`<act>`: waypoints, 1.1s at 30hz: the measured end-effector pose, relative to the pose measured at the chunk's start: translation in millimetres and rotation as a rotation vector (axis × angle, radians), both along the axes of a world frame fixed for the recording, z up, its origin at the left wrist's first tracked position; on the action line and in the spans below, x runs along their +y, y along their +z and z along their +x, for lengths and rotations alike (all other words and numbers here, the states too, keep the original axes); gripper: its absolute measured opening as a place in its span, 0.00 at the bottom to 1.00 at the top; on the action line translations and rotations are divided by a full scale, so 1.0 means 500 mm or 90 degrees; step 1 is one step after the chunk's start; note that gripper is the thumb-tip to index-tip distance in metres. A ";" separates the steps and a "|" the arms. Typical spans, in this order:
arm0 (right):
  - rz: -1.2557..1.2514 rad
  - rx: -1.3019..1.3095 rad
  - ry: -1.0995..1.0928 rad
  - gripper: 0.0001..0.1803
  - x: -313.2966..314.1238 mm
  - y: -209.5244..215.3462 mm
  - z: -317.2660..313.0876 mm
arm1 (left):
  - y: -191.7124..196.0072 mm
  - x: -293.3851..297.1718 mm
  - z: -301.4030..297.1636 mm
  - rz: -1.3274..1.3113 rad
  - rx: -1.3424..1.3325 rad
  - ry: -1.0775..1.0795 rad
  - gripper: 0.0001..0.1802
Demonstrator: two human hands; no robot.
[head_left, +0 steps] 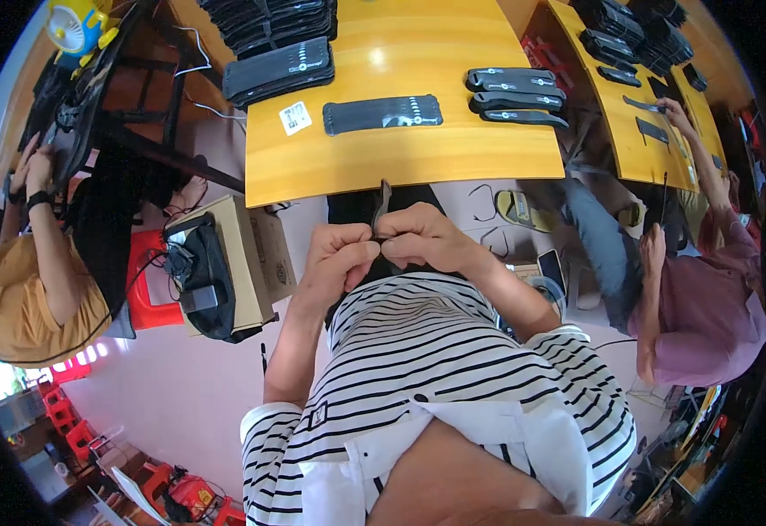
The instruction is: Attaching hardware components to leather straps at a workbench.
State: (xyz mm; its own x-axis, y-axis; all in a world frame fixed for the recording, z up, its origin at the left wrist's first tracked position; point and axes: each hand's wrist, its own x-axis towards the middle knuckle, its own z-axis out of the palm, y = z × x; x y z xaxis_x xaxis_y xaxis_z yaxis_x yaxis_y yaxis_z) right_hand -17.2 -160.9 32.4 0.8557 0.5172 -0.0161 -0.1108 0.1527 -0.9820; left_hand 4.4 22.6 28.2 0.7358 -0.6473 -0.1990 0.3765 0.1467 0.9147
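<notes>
My left hand and my right hand meet in front of my body, just short of the table's near edge. Both are closed, thumbs and fingers pinching a narrow dark strip whose far end sticks up between them. My fingers hide most of the strip, so its exact kind is unclear. Beyond them, a flat black strap-like piece in a clear wrapper lies on the yellow table. A small white printed card is to its left.
Black packs form a stack at the table's left and smaller piles at its right. A cardboard box with a black bag stands left of me. Co-workers sit on both sides, one in orange, one in purple.
</notes>
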 end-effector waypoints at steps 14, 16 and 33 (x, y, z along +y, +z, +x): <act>0.139 0.150 -0.181 0.11 -0.002 -0.063 -0.002 | -0.004 -0.043 0.016 0.229 -0.128 -0.036 0.21; 0.181 0.168 -0.177 0.12 -0.002 -0.067 -0.003 | -0.005 -0.043 0.016 0.190 -0.035 -0.039 0.21; 0.428 0.499 -0.544 0.19 -0.121 -0.053 0.078 | -0.002 -0.079 0.014 0.094 -0.032 0.069 0.21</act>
